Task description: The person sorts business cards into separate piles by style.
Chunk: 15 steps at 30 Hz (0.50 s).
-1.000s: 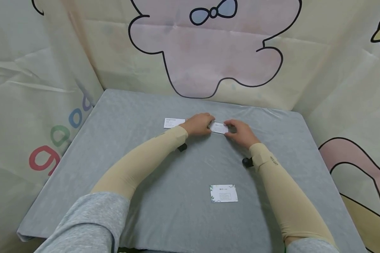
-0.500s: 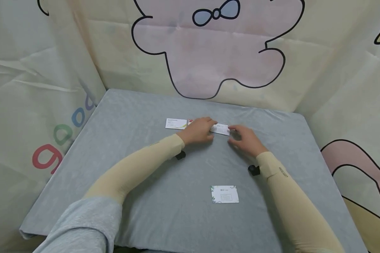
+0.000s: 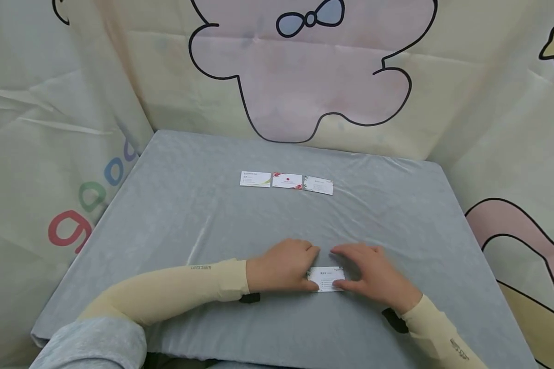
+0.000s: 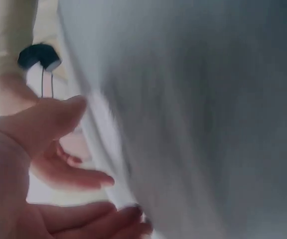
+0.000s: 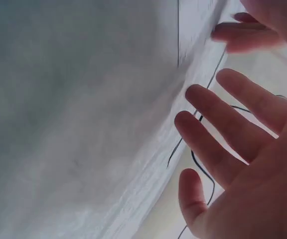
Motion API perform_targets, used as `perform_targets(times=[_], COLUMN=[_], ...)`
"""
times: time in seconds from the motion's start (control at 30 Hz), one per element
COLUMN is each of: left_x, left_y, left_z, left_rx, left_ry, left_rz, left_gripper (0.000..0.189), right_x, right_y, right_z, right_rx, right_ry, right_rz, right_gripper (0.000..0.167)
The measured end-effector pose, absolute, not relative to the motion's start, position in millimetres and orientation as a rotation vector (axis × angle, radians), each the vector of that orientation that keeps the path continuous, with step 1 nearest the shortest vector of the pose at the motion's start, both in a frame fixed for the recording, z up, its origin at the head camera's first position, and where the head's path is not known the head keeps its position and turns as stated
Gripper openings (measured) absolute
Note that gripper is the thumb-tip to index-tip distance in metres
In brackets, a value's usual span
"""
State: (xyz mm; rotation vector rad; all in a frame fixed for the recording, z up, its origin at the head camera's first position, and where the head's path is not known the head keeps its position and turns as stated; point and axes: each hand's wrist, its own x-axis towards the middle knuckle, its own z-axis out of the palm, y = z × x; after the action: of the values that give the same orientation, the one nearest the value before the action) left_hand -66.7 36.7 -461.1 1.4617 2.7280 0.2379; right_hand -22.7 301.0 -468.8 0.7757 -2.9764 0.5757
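A white business card (image 3: pixel 324 278) with a leafy border and small print lies on the near part of the grey cloth. My left hand (image 3: pixel 282 266) is at its left end, thumb tip overlapping the edge. From the other side my right hand (image 3: pixel 374 271) reaches in, its thumb over the card's lower right corner and the index finger spread beyond the far edge. Fingers are extended and apart in the right wrist view, with a bit of the card (image 5: pixel 196 22) at the top. The left wrist view is blurred; a pale strip of card (image 4: pixel 106 124) shows past the thumb.
Farther back, three more business cards lie in a row: one with a yellow-green curve (image 3: pixel 255 179), one with red flowers (image 3: pixel 283 181) and a plainer white one (image 3: pixel 318 185), slightly tilted. A printed fabric backdrop (image 3: pixel 166 92) encloses the table (image 3: pixel 203 215).
Both hands have left the right-hand card of the far row and come back toward the body to the near card. The three-card row now shows fully, its cards side by side.
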Motion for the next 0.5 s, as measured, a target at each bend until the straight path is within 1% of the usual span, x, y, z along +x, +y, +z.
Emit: perform_targets(times=[0.13,0.37,0.5], left_x=[-49.0,-35.2,-30.6], left_y=[38.5,41.6,41.1], left_z=[-466.9,-466.3,-466.9], left_rx=[1.493,1.469,1.467], left_ry=[2.778,2.827,2.841], left_rz=[0.172,0.133,0.128], left_gripper=[0.06,0.047,0.041], right_x=[-6.2,2.6,4.7], right_y=[295.3,292.2,292.5], right_z=[-469.9,-468.7,-468.3], right_rx=[0.788,0.797,0.779], right_ry=[-2.983,-2.989,-3.006], right_rz=[0.552,0.531,0.565], right_gripper=[0.069,0.059,0.056])
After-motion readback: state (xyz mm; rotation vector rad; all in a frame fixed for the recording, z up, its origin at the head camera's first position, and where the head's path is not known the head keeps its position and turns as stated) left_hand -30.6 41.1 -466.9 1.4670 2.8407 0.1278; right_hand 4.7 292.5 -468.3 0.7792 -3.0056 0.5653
